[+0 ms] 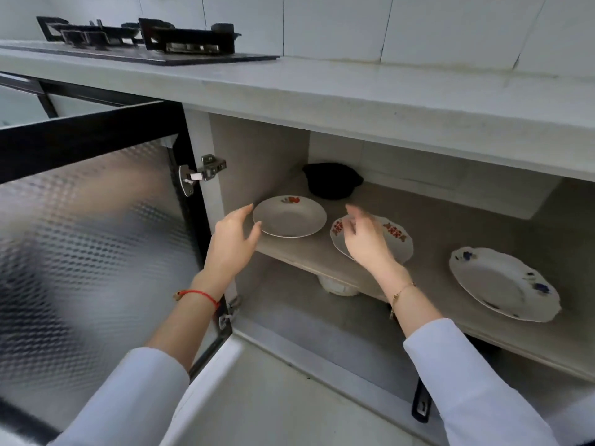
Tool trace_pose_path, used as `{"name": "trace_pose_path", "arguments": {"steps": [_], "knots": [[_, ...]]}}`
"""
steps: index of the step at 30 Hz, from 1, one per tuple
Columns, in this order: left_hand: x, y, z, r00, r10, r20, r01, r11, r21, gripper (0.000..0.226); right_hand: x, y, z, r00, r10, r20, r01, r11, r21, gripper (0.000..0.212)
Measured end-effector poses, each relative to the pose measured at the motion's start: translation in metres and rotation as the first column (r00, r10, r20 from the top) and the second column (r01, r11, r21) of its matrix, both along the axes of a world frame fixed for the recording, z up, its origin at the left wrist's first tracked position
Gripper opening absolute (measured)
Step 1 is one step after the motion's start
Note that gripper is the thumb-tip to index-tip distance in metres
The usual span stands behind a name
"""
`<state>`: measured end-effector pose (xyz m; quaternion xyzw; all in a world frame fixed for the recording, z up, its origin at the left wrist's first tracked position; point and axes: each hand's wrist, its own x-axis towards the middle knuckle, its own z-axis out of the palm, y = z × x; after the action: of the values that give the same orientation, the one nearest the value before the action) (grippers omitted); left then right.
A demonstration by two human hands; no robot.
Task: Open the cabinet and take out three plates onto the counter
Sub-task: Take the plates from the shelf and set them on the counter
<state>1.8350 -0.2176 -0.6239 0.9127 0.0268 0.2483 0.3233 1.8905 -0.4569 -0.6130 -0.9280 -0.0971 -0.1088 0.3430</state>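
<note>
Glazed ceramic, three pieces, on the pale matte shelf (428, 220) of the open cabinet: round plate (289, 216) with a red motif, far left; scalloped plate (394, 235) with red flowers, middle; scalloped oval plate (502, 283) with blue flowers, near right. Left hand (230, 241) beside the round plate's rim, fingers spread wide, thumb at the edge. Right hand (365, 239) over the red-flowered plate, fingers loosely bent; contact cannot be told. Embossed translucent door (90, 239), black-framed, swung left. Black bowl-like object (331, 181) at the back. Stone-grey counter (354, 101) carries a black hob (145, 38).
</note>
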Motion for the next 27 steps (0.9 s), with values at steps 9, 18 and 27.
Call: {"name": "trace_pose_path", "arguments": {"steps": [9,18,27], "knots": [[0.093,0.025,-0.038,0.975,0.046,-0.217,-0.067,0.994,-0.091,0.04,0.119,0.027,-0.038,0.992,0.001,-0.127,-0.011,0.997,-0.075,0.043],[0.15,0.04,-0.072,0.924,0.077,-0.375,-0.135,0.982,-0.13,0.037,0.182,0.047,-0.063,0.981,-0.014,-0.195,-0.023,0.982,-0.188,0.033],[0.157,0.039,-0.077,0.927,0.046,-0.372,-0.12,0.977,-0.177,0.032,0.193,0.055,-0.062,0.971,-0.061,-0.232,0.023,0.986,-0.163,0.022]]}}
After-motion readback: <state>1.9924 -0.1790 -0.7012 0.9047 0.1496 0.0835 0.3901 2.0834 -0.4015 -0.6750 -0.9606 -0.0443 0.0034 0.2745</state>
